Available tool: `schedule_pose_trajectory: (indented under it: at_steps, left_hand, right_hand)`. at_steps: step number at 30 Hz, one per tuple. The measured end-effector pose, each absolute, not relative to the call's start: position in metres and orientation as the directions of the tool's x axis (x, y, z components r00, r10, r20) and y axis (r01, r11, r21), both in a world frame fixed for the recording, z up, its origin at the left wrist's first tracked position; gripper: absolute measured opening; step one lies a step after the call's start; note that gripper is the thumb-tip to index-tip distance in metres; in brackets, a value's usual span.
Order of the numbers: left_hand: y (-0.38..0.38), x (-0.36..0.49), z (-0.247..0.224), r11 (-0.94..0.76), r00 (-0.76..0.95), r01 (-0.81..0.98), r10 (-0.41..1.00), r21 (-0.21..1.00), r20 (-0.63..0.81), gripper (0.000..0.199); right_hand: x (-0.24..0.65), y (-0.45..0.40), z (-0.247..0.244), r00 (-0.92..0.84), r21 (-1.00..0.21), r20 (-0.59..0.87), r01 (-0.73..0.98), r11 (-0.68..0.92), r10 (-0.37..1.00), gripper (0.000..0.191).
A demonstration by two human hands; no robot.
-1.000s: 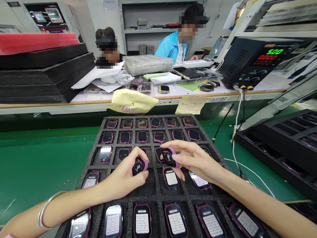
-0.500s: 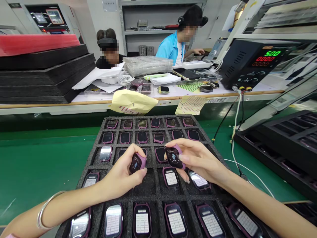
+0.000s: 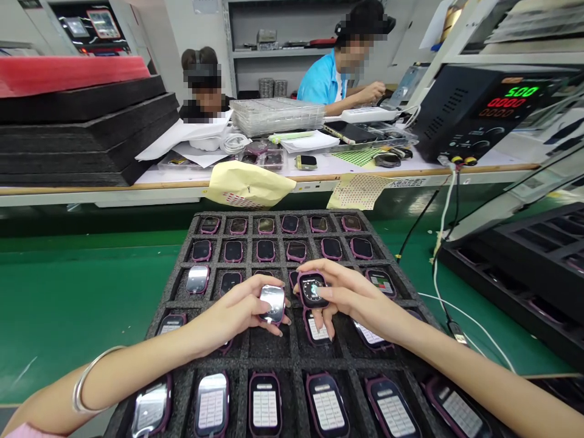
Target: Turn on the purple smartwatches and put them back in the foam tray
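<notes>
My left hand [image 3: 244, 307] holds a purple-framed smartwatch [image 3: 272, 304] between thumb and fingers, its screen bright with glare. Just to the right, my right hand [image 3: 340, 292] grips a second purple smartwatch [image 3: 312, 289], whose lit screen shows a round dial under my thumb. Both hands are above a black foam tray [image 3: 285, 365] divided into compartments, many with a purple watch lying face up. Several near watches, such as this lit one [image 3: 265, 404], show a white grid. An unfilled compartment [image 3: 269, 345] shows below my left hand.
Beyond the tray, a workbench [image 3: 310, 179] bears clear plastic trays [image 3: 276, 115], papers and a power supply [image 3: 483, 115]. Black foam sheets [image 3: 82, 137] are stacked at the left. More black trays [image 3: 524, 261] stand at the right. Two people are behind the bench.
The left-hand watch has turned from tilted to facing the camera, and its screen now reflects light. The right-hand watch has moved slightly left and faces up more squarely. The person in blue has raised a hand.
</notes>
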State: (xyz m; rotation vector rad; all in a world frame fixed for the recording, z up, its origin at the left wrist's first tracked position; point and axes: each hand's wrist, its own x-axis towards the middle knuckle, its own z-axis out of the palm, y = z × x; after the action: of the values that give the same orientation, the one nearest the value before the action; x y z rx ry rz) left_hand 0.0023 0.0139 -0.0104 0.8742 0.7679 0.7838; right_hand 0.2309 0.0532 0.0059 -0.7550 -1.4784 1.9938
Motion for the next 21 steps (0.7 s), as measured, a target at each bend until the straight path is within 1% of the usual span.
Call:
schedule_pose_trajectory:
  at_steps: [3,9,15,21]
  left_hand:
    - [0.012,0.001,-0.009,0.386,0.507,-0.243,0.833,0.890,-0.223,0.036]
    - [0.010,-0.001,-0.005,0.274,0.523,-0.201,0.842,0.941,-0.133,0.037]
    - [0.008,-0.001,-0.004,0.246,0.524,-0.197,0.845,0.949,-0.110,0.036]
    - [0.009,0.000,-0.003,0.225,0.509,-0.186,0.855,0.957,-0.102,0.032]
  right_hand:
    - [0.232,0.052,0.003,-0.706,-0.983,-0.070,-0.070,-0.167,0.704,0.034]
    - [0.230,0.045,0.009,-0.679,-0.994,-0.017,-0.065,-0.083,0.734,0.037]
    - [0.230,0.040,0.014,-0.646,-0.996,-0.027,-0.048,-0.077,0.763,0.037]
    - [0.229,0.040,0.013,-0.625,-0.997,-0.046,-0.025,-0.078,0.779,0.035]
